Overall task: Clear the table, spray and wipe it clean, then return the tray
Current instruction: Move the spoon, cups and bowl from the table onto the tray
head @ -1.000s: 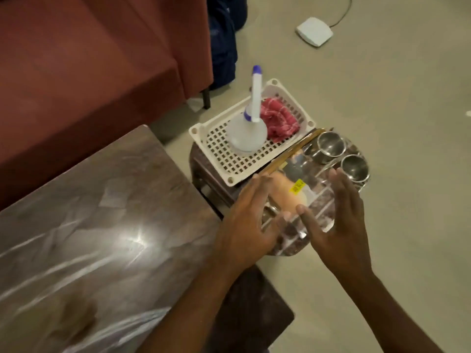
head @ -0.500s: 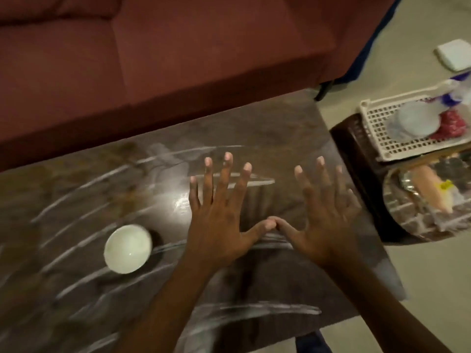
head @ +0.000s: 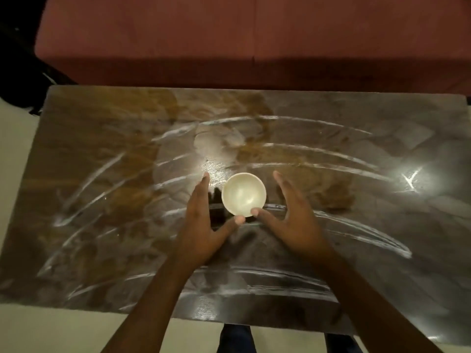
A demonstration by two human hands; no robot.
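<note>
Dark glossy table point(head: 102, 200), streaked w/ white arcs: far edge runs along the red sofa point(head: 229, 34), left edge meets pale floor point(head: 15, 154); wide tabletop lies to each side of the bowl point(head: 244, 194). Your left hand point(head: 201, 225) & right hand point(head: 293, 217) flank this small cream bowl near table centre. Fingers are straight & spread, palms facing inward, thumb tips at its near rim. Bowl is round, smooth, upright.

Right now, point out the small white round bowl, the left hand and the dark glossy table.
small white round bowl point(head: 244, 193), head view, inside.
left hand point(head: 201, 225), head view, its back.
dark glossy table point(head: 102, 225), head view, bare top.
</note>
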